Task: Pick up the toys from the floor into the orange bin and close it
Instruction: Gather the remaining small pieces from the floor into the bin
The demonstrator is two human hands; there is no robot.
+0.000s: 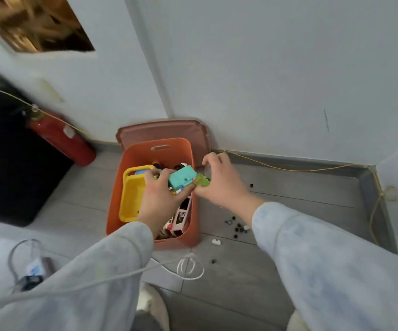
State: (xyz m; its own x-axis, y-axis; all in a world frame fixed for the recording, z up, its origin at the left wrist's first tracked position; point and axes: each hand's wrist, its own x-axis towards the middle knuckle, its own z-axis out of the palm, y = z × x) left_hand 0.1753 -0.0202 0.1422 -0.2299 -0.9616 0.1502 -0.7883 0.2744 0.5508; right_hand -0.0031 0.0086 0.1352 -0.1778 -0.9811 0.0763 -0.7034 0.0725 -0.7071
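The orange bin [133,156] stands open on the grey floor in the wall corner, with several toys inside, among them a yellow tray [129,194] and a white toy vehicle [181,216]. Its brownish lid [162,131] leans against the wall behind it. Over the bin my left hand [159,197] grips a teal toy [181,179]. My right hand [219,180] pinches the toy's green end piece [202,180] at the bin's right rim. Several small black pieces [237,226] and a white piece [215,241] lie on the floor to the right of the bin.
A red fire extinguisher [61,137] leans at the wall left of the bin, next to a black panel [9,158]. A white cable [189,268] coils on the floor in front of the bin. A thin yellow wire [288,168] runs along the baseboard.
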